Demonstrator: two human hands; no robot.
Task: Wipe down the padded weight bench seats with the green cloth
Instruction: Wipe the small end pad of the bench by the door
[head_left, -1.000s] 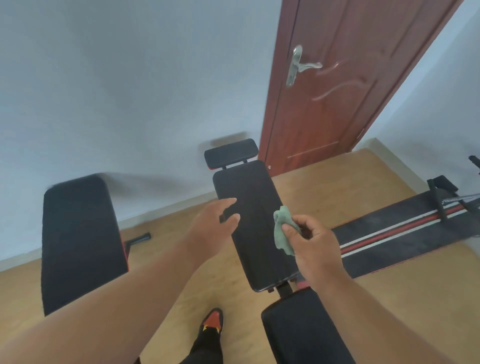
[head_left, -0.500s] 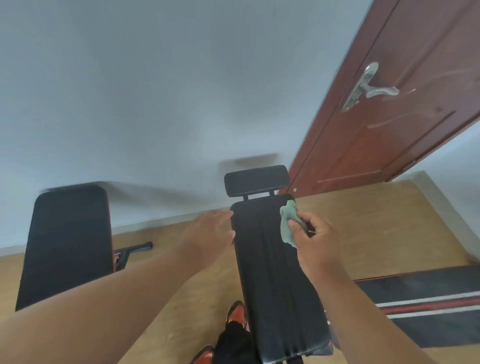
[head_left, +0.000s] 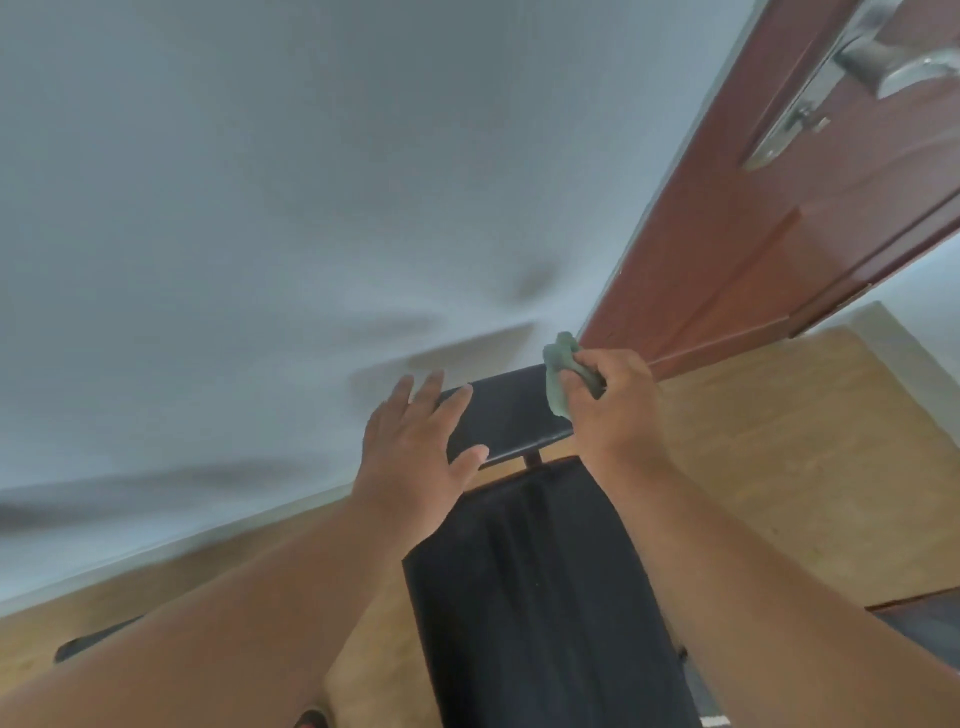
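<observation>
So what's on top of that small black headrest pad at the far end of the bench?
The left hand lies open over the headrest pad's left part. The right hand holds the green cloth at its right end. Whether either one actually touches it can't be told; the pad beneath them is hidden.

A room at home used as a gym: padded bench (head_left: 540, 597), wood floor (head_left: 779, 467), plain wall (head_left: 260, 208), brown door (head_left: 779, 208).

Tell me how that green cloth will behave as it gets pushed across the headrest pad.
The green cloth is bunched in the right hand with a loose end drooping, so it is probably soft and floppy and will likely fold or drag rather than slide flat. It looks light. The headrest pad looks smooth, so the cloth should glide easily.
</observation>
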